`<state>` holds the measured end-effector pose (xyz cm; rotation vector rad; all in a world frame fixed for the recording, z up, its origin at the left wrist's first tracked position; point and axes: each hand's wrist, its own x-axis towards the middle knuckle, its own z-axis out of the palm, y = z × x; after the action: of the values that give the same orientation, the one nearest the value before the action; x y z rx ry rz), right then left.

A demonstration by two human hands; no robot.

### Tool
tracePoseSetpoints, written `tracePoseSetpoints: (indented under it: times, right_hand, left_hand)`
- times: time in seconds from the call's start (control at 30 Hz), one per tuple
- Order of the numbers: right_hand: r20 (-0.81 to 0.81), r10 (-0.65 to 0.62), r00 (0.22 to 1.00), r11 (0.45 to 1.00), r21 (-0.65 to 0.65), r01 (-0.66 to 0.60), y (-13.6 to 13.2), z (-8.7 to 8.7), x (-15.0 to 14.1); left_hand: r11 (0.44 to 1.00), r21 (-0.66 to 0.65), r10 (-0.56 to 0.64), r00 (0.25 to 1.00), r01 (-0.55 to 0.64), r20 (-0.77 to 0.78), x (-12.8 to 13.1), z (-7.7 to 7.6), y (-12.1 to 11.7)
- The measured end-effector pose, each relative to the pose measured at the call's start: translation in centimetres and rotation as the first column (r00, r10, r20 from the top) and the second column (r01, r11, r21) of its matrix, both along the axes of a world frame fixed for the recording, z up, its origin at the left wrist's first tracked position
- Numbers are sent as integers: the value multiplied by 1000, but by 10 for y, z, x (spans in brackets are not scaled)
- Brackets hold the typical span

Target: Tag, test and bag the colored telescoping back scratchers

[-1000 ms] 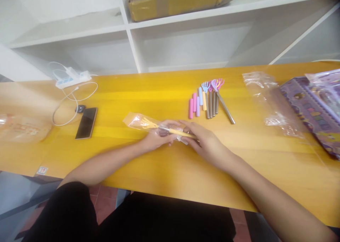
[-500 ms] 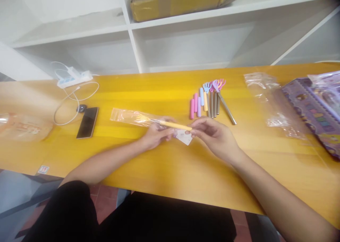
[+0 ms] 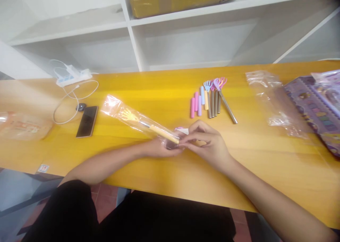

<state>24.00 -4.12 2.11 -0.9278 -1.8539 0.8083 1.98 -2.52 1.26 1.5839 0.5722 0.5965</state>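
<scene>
A yellow back scratcher with a hand-shaped head and metal shaft lies inside a clear plastic bag, tilted with its head toward the upper left. My left hand is closed around the bag's lower end from beneath, its fingers partly hidden. At the handle's end my right hand pinches with thumb and fingertips; whether bag film lies between is unclear. A white card shows just behind the hands. Beyond lie several metal-shafted back scratchers and coloured handle sleeves.
To the right are loose clear bags and a purple printed box. A phone, a small dark round-ended object, a power strip with a white cable and an orange-printed bag are at left. White shelving stands behind.
The handle end of the back scratcher has gone into the bag and come down toward me, while its head has swung up. My right hand has stayed at the handle end.
</scene>
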Motion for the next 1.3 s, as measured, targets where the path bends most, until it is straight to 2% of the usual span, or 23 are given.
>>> tracePoseSetpoints:
  times: [0.13, 0.33, 0.53, 0.77, 0.83, 0.9, 1.0, 1.1, 1.2, 1.3]
  right_hand:
    - [8, -3, 1000, 999, 48, 2, -2, 0, -4]
    - [79, 71, 994, 994, 71, -77, -3, 8, 0]
    - [143, 240, 960, 965, 71, -252, 7, 6, 13]
    - [146, 191, 971, 940, 258, -223, 10, 2, 14]
    - [166, 171, 971, 931, 295, -214, 7, 3, 14]
    - [190, 161, 969, 943, 260, -208, 3, 4, 14]
    - [201, 127, 971, 988, 61, -142, -3, 6, 11]
    - [246, 78, 966, 996, -71, -63, -6, 7, 8]
    - [307, 79, 948, 997, -38, -71, -7, 7, 8]
    - [282, 79, 956, 989, 98, -110, -7, 4, 9]
  left_hand:
    - [1000, 10, 23, 1000, -23, -19, -1, 0, -1]
    - [1000, 17, -18, 1000, 18, 14, -3, -2, 4]
    - [978, -201, -25, 993, 48, 115, -7, -6, 10]
    - [929, -370, 66, 984, 1, 168, -5, -13, 13]
    - [907, -421, 98, 967, 10, 236, -3, -14, 12]
    - [870, -492, 135, 946, 30, 295, 0, -14, 11]
    - [802, -597, 220, 917, 23, 332, 1, -11, 11]
    - [751, -660, 331, 881, -30, 337, 0, -9, 14]
    - [708, -700, 425, 848, -93, 317, -1, -9, 17]
    - [667, -735, 469, 837, -125, 283, -1, -10, 20]
